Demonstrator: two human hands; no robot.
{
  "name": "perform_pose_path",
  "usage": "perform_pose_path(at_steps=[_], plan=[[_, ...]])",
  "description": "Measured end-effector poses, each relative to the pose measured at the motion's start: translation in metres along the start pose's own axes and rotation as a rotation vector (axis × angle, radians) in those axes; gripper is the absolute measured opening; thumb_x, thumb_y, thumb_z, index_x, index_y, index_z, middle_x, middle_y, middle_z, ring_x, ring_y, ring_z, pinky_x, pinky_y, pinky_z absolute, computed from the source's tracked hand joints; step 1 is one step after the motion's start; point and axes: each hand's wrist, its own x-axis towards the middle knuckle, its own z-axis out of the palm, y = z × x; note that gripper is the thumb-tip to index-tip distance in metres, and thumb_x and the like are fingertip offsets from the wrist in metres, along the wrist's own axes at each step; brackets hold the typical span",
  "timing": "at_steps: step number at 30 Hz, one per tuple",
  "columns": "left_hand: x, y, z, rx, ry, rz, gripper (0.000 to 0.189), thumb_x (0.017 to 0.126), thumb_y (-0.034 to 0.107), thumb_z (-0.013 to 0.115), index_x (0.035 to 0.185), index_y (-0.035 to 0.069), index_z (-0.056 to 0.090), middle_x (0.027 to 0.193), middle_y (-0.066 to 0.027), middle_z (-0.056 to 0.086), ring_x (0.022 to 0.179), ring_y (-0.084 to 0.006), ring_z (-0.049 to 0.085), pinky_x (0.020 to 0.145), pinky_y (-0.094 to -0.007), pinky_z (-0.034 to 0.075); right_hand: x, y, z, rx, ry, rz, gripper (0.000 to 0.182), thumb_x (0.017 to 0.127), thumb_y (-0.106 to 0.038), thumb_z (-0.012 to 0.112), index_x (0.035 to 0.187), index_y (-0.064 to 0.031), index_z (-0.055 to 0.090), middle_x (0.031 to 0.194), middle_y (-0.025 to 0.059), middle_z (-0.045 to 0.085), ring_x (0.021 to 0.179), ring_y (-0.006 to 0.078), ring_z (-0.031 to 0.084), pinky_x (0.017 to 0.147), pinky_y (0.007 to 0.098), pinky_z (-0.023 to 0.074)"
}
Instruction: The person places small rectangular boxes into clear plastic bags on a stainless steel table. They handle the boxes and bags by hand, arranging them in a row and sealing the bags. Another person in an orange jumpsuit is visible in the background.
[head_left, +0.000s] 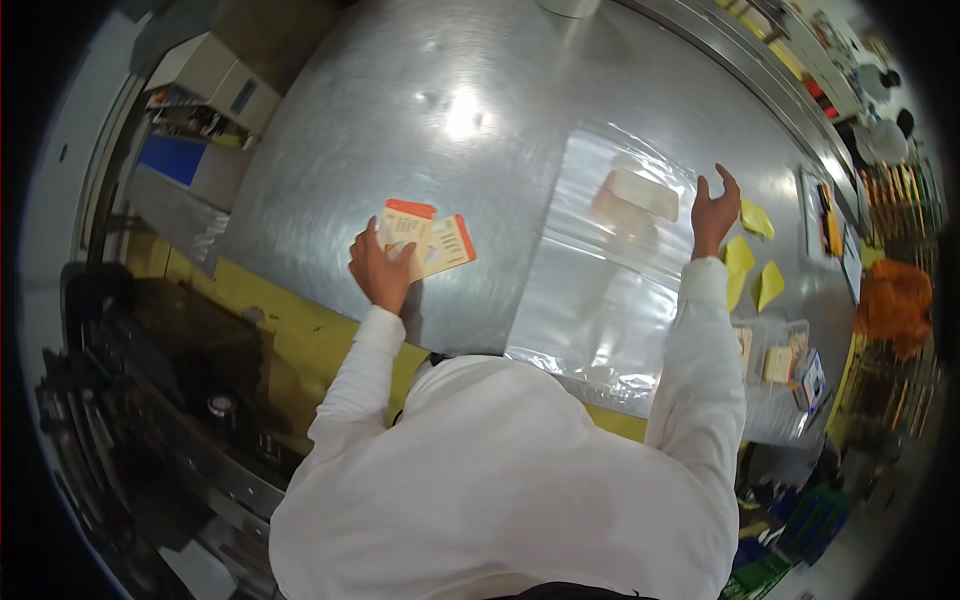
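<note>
My left hand (382, 262) holds printed cards (409, 229) with orange ends; two show, fanned out low over the steel table (337, 150), and they bear writing. Over the right side of the table is my right hand (716, 210), its fingers spread and nothing between them. Beside it lies a clear plastic sheet or bag (600, 285), spread flat. A pale rounded block or pack (645, 195) rests on or in the plastic; which of the two I cannot tell. Several yellow pieces (757, 218) lie close to my right hand and wrist.
A clear plastic tub (765, 334) with small packs and a printed box (810, 381) stand at the right. Farther right lies a tray (814, 214) with a yellow-and-black tool (829, 225). A white container (570, 7) is at the far edge. People are in the background at the upper right.
</note>
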Motion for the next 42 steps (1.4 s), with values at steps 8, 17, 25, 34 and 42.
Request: perform_pose_path(at_steps=[8,17,25,34,42], plan=[[-0.008,0.001,0.007,0.062,0.098,0.066,0.069,0.074,0.019,0.083,0.137,0.012,0.056,0.124,-0.007,0.064,0.119,-0.027,0.056,0.101,-0.0458,0.04,-0.141,-0.111,0.001,0.444,-0.338,-0.048,0.033,0.083,-0.006,0.075,0.115,-0.0057,0.066,0.119,0.0122,0.067,0.119,0.0297,0.059,0.103,0.0404,0.0435],[-0.003,0.0,0.009,-0.108,0.185,0.044,0.042,0.078,0.011,0.081,0.118,0.007,0.067,0.107,-0.0076,0.071,0.094,-0.0242,0.067,0.083,-0.0405,0.051,-0.237,-0.141,-0.016,0.611,-0.515,0.084,0.022,0.086,-0.009,0.073,0.108,-0.0061,0.069,0.111,0.0071,0.071,0.105,0.0224,0.065,0.09,0.0364,0.0468],[-0.016,0.071,-0.019,-0.947,-0.071,-0.146,0.011,0.086,0.004,0.077,0.093,-0.003,0.071,0.077,-0.0045,0.069,0.068,-0.0062,0.062,0.063,-0.0224,0.05,-0.232,-0.159,-0.024,0.821,-0.685,0.219,0.026,0.089,-0.008,0.071,0.114,-0.0033,0.068,0.109,0.0086,0.073,0.087,0.0183,0.068,0.076,0.0311,0.0536],[-0.044,0.082,0.001,-0.772,-0.222,0.228,0.006,0.094,0.002,0.064,0.09,-0.001,0.062,0.078,-0.0059,0.063,0.072,-0.011,0.058,0.067,-0.0286,0.049,-0.224,-0.166,0.009,0.843,-0.533,0.129,0.033,0.087,-0.011,0.072,0.119,-0.0054,0.064,0.11,0.0066,0.067,0.082,0.014,0.064,0.069,0.0296,0.0545],[-0.001,0.072,-0.065,-0.378,-0.429,0.6,0.005,0.091,-0.001,0.058,0.095,-0.002,0.062,0.084,-0.0198,0.065,0.078,-0.0411,0.064,0.069,-0.0446,0.049,-0.219,-0.199,-0.025,0.881,-0.563,-0.021,0.034,0.082,-0.005,0.074,0.115,-0.0061,0.066,0.105,0.0108,0.066,0.081,0.0249,0.064,0.074,0.037,0.053]])
